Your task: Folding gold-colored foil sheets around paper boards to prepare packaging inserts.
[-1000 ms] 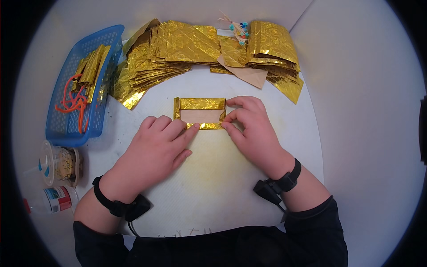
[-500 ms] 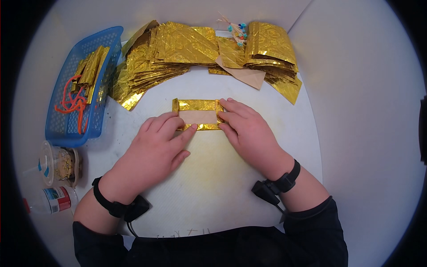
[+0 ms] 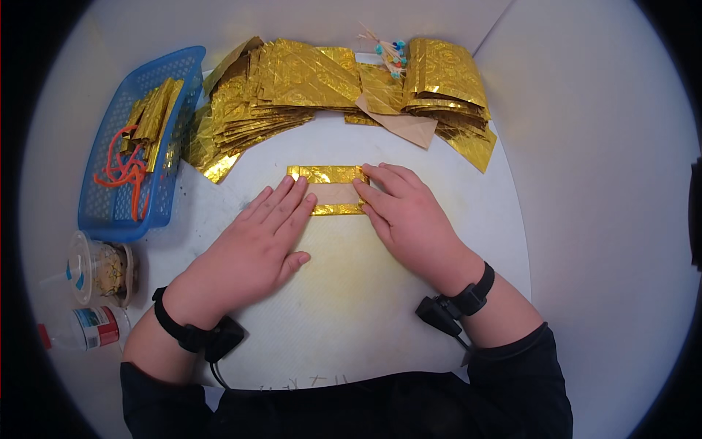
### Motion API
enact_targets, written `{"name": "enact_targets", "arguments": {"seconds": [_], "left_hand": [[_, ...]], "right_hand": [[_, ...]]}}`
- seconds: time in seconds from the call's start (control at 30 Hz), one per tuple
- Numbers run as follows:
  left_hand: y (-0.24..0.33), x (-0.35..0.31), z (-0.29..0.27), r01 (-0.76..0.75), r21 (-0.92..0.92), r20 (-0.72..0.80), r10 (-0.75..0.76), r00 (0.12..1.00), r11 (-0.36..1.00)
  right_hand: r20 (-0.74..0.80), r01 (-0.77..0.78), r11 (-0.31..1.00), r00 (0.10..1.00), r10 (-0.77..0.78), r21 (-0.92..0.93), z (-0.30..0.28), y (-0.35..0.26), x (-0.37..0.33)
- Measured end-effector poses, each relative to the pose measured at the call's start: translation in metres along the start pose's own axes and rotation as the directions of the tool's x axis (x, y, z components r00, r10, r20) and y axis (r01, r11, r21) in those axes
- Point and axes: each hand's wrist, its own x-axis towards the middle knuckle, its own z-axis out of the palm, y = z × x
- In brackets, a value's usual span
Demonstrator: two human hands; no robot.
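A folded sheet of gold foil paper lies flat on the white table in front of me. Its edges are turned in, leaving a tan strip of backing bare along the middle. My left hand rests with its fingers stretched out on the sheet's left end, covering the lower left corner. On the right end lie the spread fingers of my right hand, pressing it against the table. Neither hand grips anything.
Stacks of gold foil paper fan across the back, with a tan-backed sheet and bead-tipped picks among them. At left stand a blue basket holding folded foil and orange cords, a clear tub and a plastic bottle.
My left fingers have straightened and now lie flat over the sheet's left end. The flap that stood up there is down. My right hand has barely moved.
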Motion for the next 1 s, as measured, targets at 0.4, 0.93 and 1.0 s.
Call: {"name": "enact_targets", "arguments": {"seconds": [0.4, 0.93, 1.0], "left_hand": [[0.001, 0.001, -0.016, -0.024, 0.001, 0.059, 0.024, 0.998, 1.000], [-0.049, 0.004, -0.023, -0.183, -0.268, -0.098, 0.162, 0.982, 0.946], [-0.049, 0.006, -0.020, -0.179, -0.280, -0.148, 0.142, 0.979, 0.943]], "right_hand": [[-0.083, -0.008, 0.999, 0.996, 0.012, 0.049, 0.001, -0.004, 0.004], [-0.158, -0.031, 0.994, 0.986, 0.048, 0.107, 0.007, 0.001, 0.004], [-0.150, -0.042, 0.993, 0.987, 0.059, 0.114, 0.005, 0.000, 0.005]]}}
